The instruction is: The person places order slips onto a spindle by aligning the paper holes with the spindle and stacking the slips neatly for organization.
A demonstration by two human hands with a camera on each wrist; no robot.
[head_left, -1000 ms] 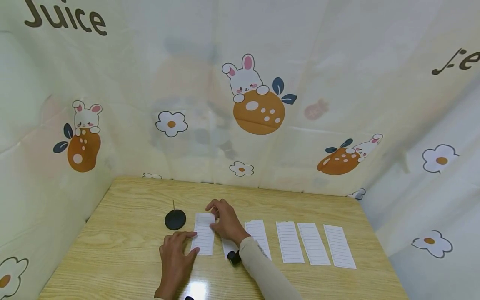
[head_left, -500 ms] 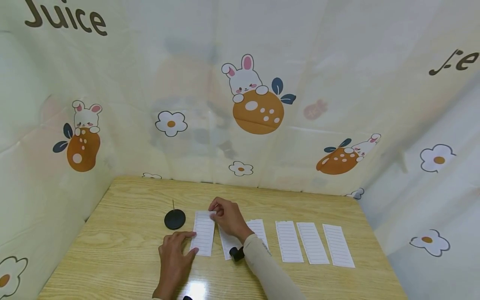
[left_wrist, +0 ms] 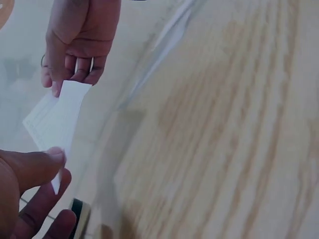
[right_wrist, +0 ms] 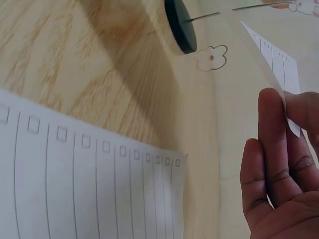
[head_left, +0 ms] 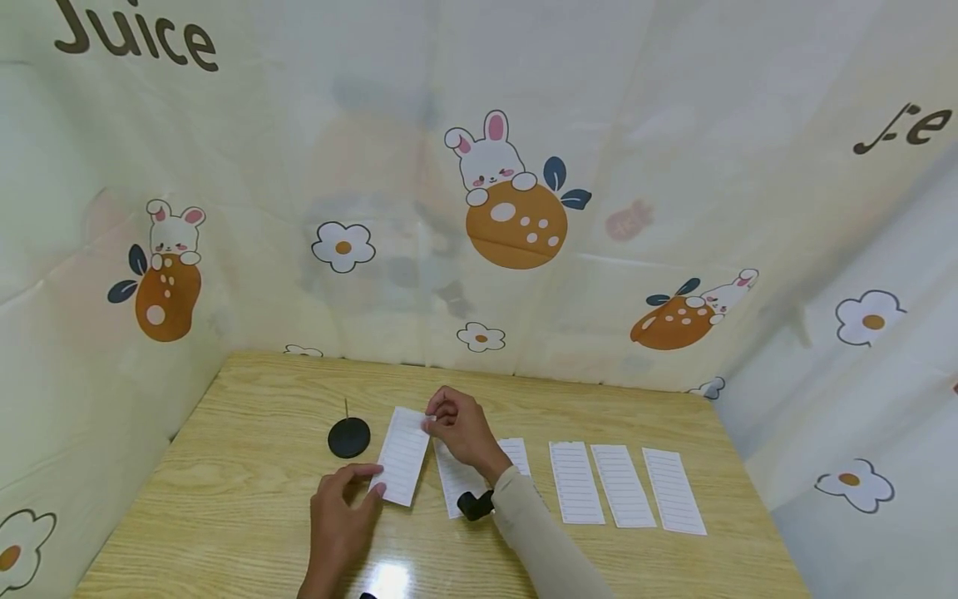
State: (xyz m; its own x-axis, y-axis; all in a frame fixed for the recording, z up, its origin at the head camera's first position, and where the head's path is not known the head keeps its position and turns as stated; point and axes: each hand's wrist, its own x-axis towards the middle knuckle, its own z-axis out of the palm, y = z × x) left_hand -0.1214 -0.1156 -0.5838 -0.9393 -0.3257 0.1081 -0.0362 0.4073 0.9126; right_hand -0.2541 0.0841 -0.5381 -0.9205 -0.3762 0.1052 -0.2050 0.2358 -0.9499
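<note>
A lined white paper slip [head_left: 404,457] is raised at a slant between both hands. My left hand [head_left: 340,520] pinches its lower left edge between thumb and fingers. At its upper right corner, my right hand [head_left: 460,428] pinches the slip with thumb and forefinger. The left wrist view shows the slip [left_wrist: 60,119] bent slightly. A black round base [head_left: 348,438] with a thin upright spike stands just left of the slip. In the right wrist view, the slip [right_wrist: 279,59] overlaps the spike [right_wrist: 204,16].
Another lined slip [head_left: 455,482] lies partly under my right hand and wrist. More slips lie in a row to the right, including one slip [head_left: 576,482] and the far right slip [head_left: 674,491]. A printed curtain [head_left: 404,316] encloses the wooden table [head_left: 224,499].
The slip has come up off the table and tilted, its top leaning right. My right hand moved up and slightly right with its corner; my left hand shifted a little left.
</note>
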